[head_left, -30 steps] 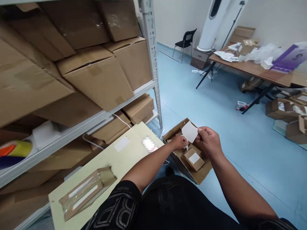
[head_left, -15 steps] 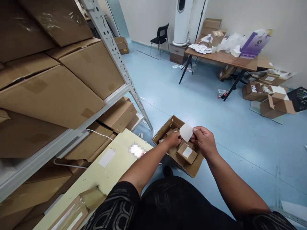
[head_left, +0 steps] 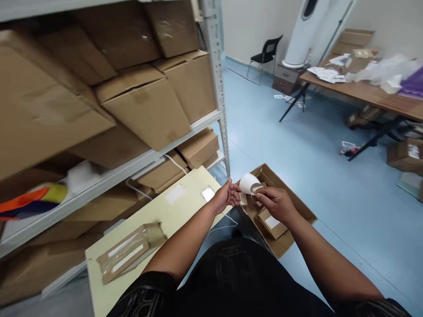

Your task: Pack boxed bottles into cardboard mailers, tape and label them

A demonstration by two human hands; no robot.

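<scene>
Over the open carton (head_left: 296,206) on the blue floor, a curled white label (head_left: 247,182) sits between both hands. The right hand (head_left: 276,205) pinches its right edge, thumb and forefinger closed on it. The left hand (head_left: 226,198) meets its left side with bent fingers; whether it grips cannot be told. A small labelled box (head_left: 271,221) lies in the carton below. Left stands a yellow table (head_left: 185,211) bearing a wrapped packet (head_left: 128,255) at its near end.

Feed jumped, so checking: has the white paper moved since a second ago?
Yes. The white paper, now curled, has shifted left off the middle of the open box toward the yellow table corner.
</scene>
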